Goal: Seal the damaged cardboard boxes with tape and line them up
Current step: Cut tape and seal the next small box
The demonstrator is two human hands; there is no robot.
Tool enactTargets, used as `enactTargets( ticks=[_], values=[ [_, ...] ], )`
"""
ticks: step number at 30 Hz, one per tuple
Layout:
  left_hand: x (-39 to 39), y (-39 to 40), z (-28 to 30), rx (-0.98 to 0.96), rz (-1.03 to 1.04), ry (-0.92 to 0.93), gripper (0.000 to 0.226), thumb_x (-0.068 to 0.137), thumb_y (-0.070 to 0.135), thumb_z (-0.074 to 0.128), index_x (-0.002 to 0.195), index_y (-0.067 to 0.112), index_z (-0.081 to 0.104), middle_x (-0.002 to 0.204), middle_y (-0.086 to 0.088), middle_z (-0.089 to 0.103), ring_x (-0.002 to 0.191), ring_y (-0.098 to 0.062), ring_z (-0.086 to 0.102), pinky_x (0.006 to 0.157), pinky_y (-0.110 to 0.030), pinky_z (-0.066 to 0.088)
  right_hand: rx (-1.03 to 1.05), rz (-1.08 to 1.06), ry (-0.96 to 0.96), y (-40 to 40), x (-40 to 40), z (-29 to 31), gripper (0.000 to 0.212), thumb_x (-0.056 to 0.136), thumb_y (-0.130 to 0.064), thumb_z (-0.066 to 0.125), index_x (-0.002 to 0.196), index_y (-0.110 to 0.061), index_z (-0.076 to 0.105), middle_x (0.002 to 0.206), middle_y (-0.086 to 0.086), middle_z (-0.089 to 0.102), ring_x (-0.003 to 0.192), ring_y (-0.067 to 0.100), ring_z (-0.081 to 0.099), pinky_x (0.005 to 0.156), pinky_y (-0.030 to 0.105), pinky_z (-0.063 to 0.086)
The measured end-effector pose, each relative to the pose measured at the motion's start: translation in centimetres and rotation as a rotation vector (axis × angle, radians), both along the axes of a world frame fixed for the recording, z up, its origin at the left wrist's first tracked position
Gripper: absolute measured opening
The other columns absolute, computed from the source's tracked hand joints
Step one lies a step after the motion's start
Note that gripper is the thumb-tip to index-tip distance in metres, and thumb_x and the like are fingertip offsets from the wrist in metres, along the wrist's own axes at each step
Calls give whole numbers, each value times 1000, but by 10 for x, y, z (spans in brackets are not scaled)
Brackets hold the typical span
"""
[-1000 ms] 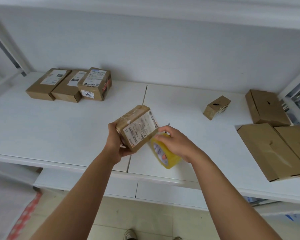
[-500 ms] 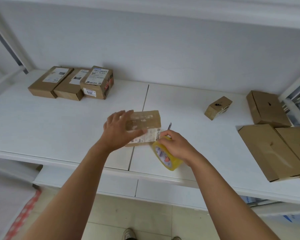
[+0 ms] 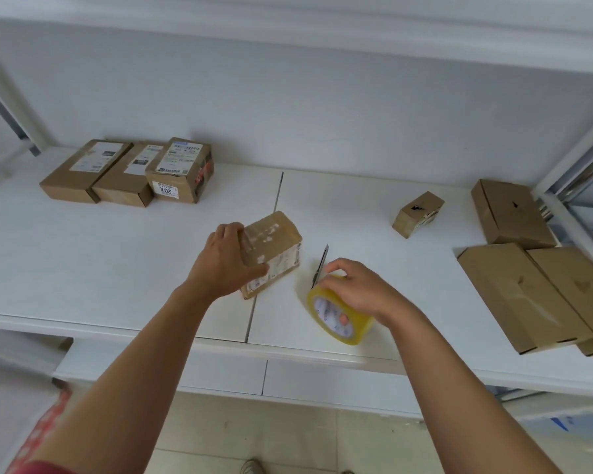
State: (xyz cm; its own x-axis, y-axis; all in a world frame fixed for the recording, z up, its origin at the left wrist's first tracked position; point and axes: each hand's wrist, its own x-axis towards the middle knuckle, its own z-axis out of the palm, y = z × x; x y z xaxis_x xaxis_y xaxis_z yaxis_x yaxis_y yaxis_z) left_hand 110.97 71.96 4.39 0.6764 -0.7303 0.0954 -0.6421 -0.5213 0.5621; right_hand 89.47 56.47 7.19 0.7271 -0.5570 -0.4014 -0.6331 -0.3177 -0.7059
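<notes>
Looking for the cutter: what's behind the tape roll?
A box cutter stands just behind the tape roll; the right hand covers its lower part.

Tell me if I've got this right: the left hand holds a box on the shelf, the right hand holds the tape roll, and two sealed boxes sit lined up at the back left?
Nearly. The head view shows three boxes lined up at the back left, not two. The rest holds: the left hand holds a box on the shelf, and the right hand holds the tape roll.

Lighting was bright, soft, diffuse; shadows under the boxes were faint. Wide-angle distortion bowed the shelf (image 3: 83,254) edges and uprights. Slight motion blur softened labels; no strong glare.
</notes>
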Motion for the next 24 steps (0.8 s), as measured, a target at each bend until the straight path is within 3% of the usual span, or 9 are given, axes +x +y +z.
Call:
enactTargets(
  ticks=[2, 5, 8, 12, 16, 21, 24],
  values=[
    [-15, 0, -2, 5, -15, -114, 89, 70, 48, 78, 144, 33, 29, 127, -7, 47, 111, -32, 49, 84, -42, 46, -44, -8, 23, -9, -5, 7, 30, 77, -54, 52, 105, -43, 56, 100, -8, 65, 61, 7, 62, 81, 30, 52],
    [-35, -7, 0, 126, -8, -252, 84, 79, 56, 64, 147, 53, 14, 133, -6, 40, 103, -35, 49, 74, -42, 48, -123, 14, 112, -24, -8, 14, 32, 83, -46, 51, 114, -37, 54, 84, -11, 66, 69, 4, 59, 60, 22, 43],
    [-45, -14, 0, 232, 53, -268, 72, 85, 60, 52, 147, 54, 15, 138, -4, 36, 100, -33, 48, 70, -38, 43, -182, -6, 191, -33, -3, 15, 34, 86, -45, 54, 116, -28, 57, 106, -3, 59, 91, 15, 55, 68, 29, 41],
    [-48, -14, -3, 253, 136, -239, 68, 88, 58, 46, 147, 54, 14, 138, -5, 38, 101, -34, 48, 70, -37, 38, -321, -52, 280, -46, -6, 18, 48, 78, -64, 59, 91, -17, 58, 89, -1, 60, 74, 12, 54, 57, 29, 41],
    [-56, -19, 1, 250, 165, -237, 69, 88, 54, 47, 149, 52, 17, 134, -6, 41, 101, -35, 50, 70, -37, 37, -345, -81, 334, -60, -21, 17, 70, 69, -87, 51, 79, -18, 53, 83, 1, 60, 75, 16, 57, 57, 32, 39],
    [-39, -11, 12, 286, 241, -197, 71, 88, 53, 51, 150, 52, 16, 132, -8, 41, 105, -37, 52, 75, -39, 39, -348, -153, 89, -78, -40, 15, 58, 80, -62, 39, 84, -9, 63, 78, 9, 62, 74, 20, 58, 62, 33, 40],
    [-37, -9, 14, 326, 224, -230, 71, 89, 56, 49, 151, 50, 15, 132, -9, 42, 105, -36, 53, 80, -42, 45, -453, -95, 158, -86, -46, 13, 38, 85, -55, 43, 83, -21, 60, 79, 4, 62, 74, 20, 58, 64, 34, 45]
  ],
)
